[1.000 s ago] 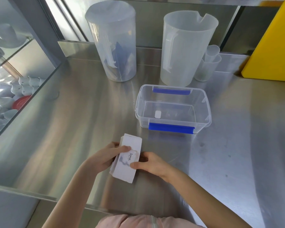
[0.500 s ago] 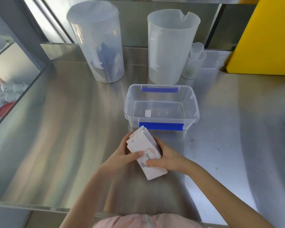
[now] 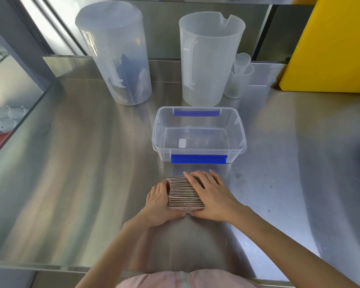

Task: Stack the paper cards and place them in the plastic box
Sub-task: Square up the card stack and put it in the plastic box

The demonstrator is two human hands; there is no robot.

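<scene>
A stack of paper cards point(image 3: 182, 193) stands on edge on the steel counter, its striped card edges facing up. My left hand point(image 3: 158, 202) presses against the stack's left end and near side. My right hand point(image 3: 211, 194) lies over its right part, fingers spread across the top edges. Both hands hold the stack together. The clear plastic box point(image 3: 242, 140) with blue clips sits open just beyond the stack, holding only a small white label on its floor.
Behind the box stand a lidded translucent jug point(image 3: 114, 53), an open measuring jug point(image 3: 208, 57) and small stacked cups point(image 3: 239, 77). A yellow board point(image 3: 330, 44) leans at the back right. The counter's front edge point(image 3: 50, 265) is near my body. White crockery lies below left.
The stack has been turned from face-up onto its edge and set squarely on the counter, closer to the box. My right hand moved on top of it.
</scene>
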